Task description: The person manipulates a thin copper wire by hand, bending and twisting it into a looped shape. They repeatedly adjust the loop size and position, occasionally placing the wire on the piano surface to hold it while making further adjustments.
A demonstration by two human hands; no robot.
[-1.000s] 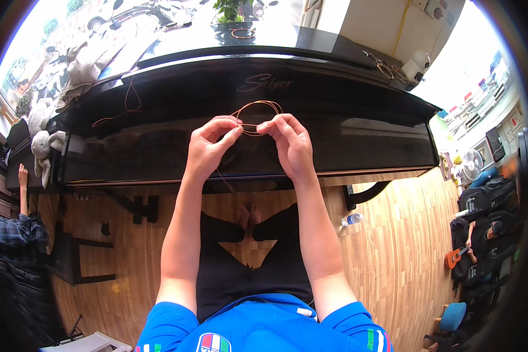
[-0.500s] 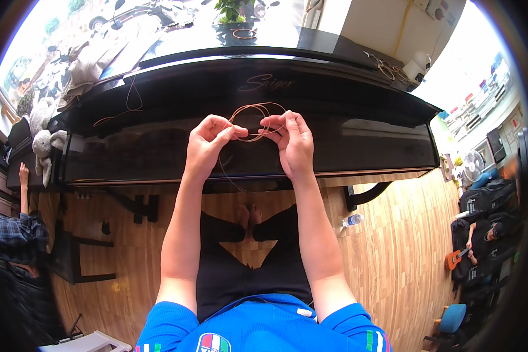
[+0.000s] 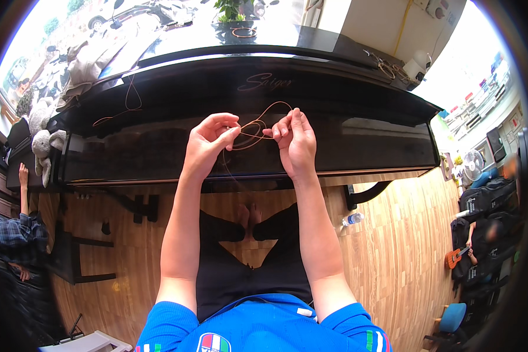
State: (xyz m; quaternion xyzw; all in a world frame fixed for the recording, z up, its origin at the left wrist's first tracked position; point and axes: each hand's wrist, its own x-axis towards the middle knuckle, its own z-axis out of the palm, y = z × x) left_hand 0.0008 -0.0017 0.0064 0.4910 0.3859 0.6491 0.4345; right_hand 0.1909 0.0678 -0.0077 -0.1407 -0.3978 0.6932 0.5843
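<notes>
Thin copper-coloured string [image 3: 256,122], loosely coiled, stretches between my two hands in front of a black piano [image 3: 358,105]. My left hand [image 3: 204,146] pinches one side of the coil between thumb and fingers. On the other side my right hand [image 3: 297,146] grips the string with thumb and index finger, its other fingers curled toward the loops. One loop rises above the rest to my right fingertips. A faint loose end trails down below my left hand.
Another copper-coloured coil [image 3: 243,33] lies on the piano top by a green plant [image 3: 229,10]. More thin string [image 3: 134,100] hangs at the left, near a grey plush toy [image 3: 43,144]. A water bottle [image 3: 353,219] stands on the wooden floor. Other people sit at both sides.
The round coil has narrowed and loosened, with one loop drawn up to the right. My right hand has turned slightly and its fingers have closed in more. My left hand stays nearly in place.
</notes>
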